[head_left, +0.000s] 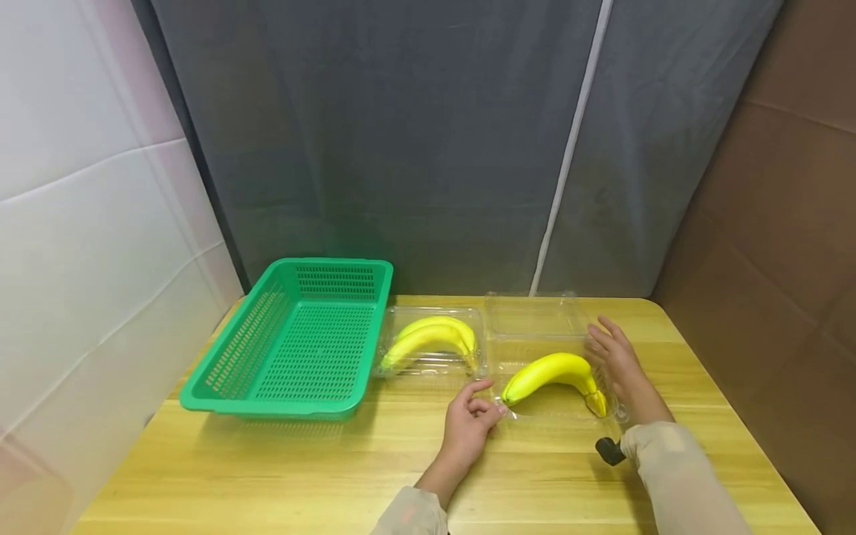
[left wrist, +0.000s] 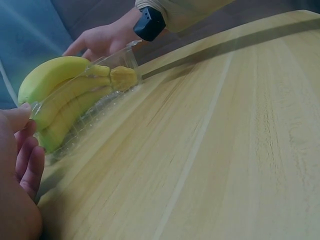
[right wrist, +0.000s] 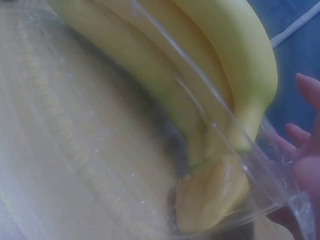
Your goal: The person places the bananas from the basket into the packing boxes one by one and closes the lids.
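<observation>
A clear plastic clamshell box [head_left: 555,422] lies on the table with its lid [head_left: 531,316] laid back toward the curtain. Inside its base rests a bunch of yellow bananas [head_left: 553,368], the brown stem end toward the right. My left hand [head_left: 464,427] pinches the box's near left corner between thumb and curled fingers, as the left wrist view shows at the rim [left wrist: 34,107]. Beside the box's right wall, my right hand [head_left: 618,360] has its fingers spread and loosely extended. Whether it touches the plastic I cannot tell.
Left of this box, a second clear box [head_left: 431,308] holds bananas [head_left: 435,334]. A green slotted basket [head_left: 287,407] stands farther left on the wooden table [head_left: 301,475]. A grey curtain [head_left: 401,148] hangs behind, and a black device [head_left: 608,451] sits at my right wrist.
</observation>
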The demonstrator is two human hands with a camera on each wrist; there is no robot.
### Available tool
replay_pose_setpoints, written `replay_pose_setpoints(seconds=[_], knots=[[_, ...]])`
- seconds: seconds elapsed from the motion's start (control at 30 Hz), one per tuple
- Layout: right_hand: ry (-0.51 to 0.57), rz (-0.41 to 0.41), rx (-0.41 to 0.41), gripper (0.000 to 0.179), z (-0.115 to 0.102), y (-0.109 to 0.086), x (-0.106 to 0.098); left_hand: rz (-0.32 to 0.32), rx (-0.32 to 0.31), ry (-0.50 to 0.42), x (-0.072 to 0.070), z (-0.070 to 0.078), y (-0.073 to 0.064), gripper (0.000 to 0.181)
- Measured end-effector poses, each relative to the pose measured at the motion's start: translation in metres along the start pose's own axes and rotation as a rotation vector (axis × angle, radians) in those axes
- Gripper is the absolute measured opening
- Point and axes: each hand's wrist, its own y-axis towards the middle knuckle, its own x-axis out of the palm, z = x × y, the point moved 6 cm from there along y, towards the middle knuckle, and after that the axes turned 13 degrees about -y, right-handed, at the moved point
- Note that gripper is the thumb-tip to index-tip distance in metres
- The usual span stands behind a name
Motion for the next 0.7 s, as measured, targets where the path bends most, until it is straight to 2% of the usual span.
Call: replay_pose_setpoints(seconds=[0.1, 0.3, 0.47, 0.7], knots=[[0.035, 0.034, -0.016, 0.071, -0.0013, -0.0009, -0.0015, -0.004, -0.009, 0.011, 0.0002, 0.0003, 0.0001, 0.044], [0.081, 0.116, -0.032, 0.068, -0.0026, -0.0022, -0.0037, -0.008, 0.019, 0.007, -0.0005, -0.0004, 0.0002, 0.045], [0.139, 0.193, -0.024, 0.067, -0.0012, -0.0035, -0.0072, -0.004, 0.003, 0.020, -0.0004, -0.0006, -0.0004, 0.044], [0.185, 0.261, -0.033, 0.062, -0.0016, -0.0057, -0.0105, -0.007, -0.005, 0.037, 0.0001, -0.0004, -0.0006, 0.044]])
